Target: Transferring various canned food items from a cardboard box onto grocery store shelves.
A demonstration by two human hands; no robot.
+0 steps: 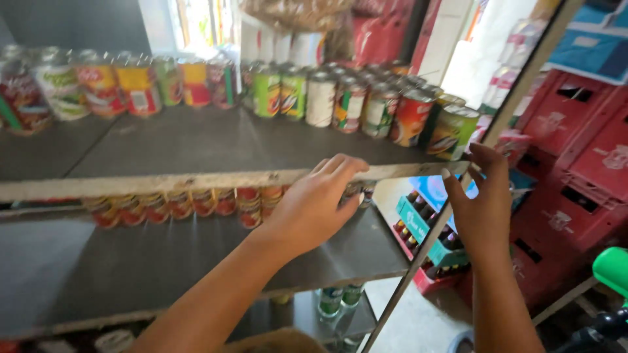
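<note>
**Both hands at the front edge of the upper shelf**

Nearest, low at the frame's right edge: a green rounded object [613, 269], kind unclear. Below the arms, green-labelled bottles [340, 297] on the bottom level.

Then the hands. Left hand [313, 208] reaching in under the upper shelf board [196, 140], fingers curled up against its pale, chipped front lip [163, 183], palm covering whatever sits behind; closed on a can or merely pressing the edge — cannot tell. Right hand [481, 206] at the shelf's right corner, fingers spread and bent, fingertips touching the lip's end beside the slanted metal upright [418, 261]; nothing clamped in it.

On the middle shelf, just beyond the left hand, a row of small red-labelled cans [190, 204], partly hidden by the lip above. Probably light, rigid and smooth-sided; best taken around the body with thumb opposite fingers, since the overhang leaves little room to come from above. A few more cans [356, 193] peeking out past the left fingertips.

Further back, on the upper board, a long line of taller cans [347, 101] in mixed labels, standing upright along the rear and curving forward at the right end. Likely heavier, stiff, slippery; easy to topple in a row.

Beyond the rack to the right, red crates [575, 170] stacked, and a teal crate of bottles [425, 229] lower down.
</note>
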